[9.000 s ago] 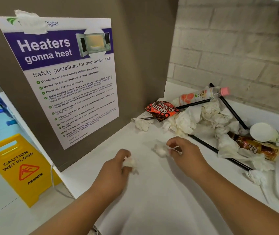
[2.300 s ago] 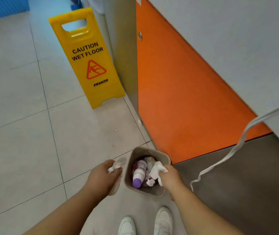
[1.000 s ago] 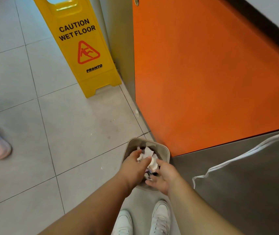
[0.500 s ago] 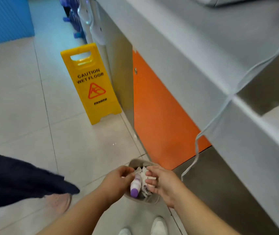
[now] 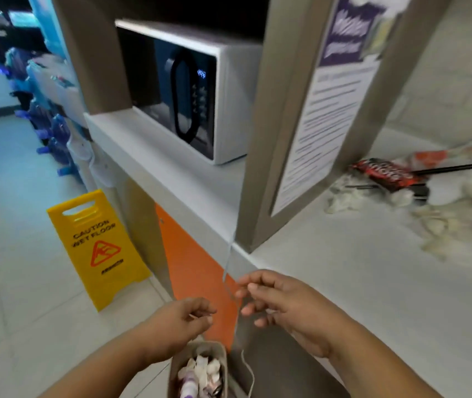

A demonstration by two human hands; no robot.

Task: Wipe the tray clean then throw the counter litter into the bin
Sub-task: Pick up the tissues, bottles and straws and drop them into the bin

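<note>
1. Beneath both sets of fingers, in the head view (the only one supplied), the bin (image 5: 200,347) stands on the floor. It holds binned tissues (image 5: 203,369) and a purple-capped bottle (image 5: 188,383).
2. The left hand (image 5: 183,323) hovers just above the bin rim. Its fingers are loosely curled, with the thumb tip close to the forefinger. Nothing is seen held between them, though motion blur limits certainty.
3. The right hand (image 5: 286,305) sits just beside the left and slightly higher, near the counter (image 5: 372,282) edge. Its fingers are apart, loosely bent, and grip nothing. A white cable (image 5: 227,265) hangs past the fingertips; whether they touch cannot be told.
4. Well apart from the right fingers, up and to their right, litter lies on the counter: a heap of crumpled tissues (image 5: 453,225), a red wrapper (image 5: 384,173) and a black stick (image 5: 447,168).
5. No tray can be made out, so whether it has been wiped cannot be verified.
6. Assessment: disposal is partly done. Some litter is in the bin, but most of the pile remains on the counter, so more trips between counter and bin appear necessary.
7. Beyond the left fingers, a yellow wet-floor sign (image 5: 96,248) stands on the tiles. A microwave (image 5: 223,110) sits above on its shelf.
</note>
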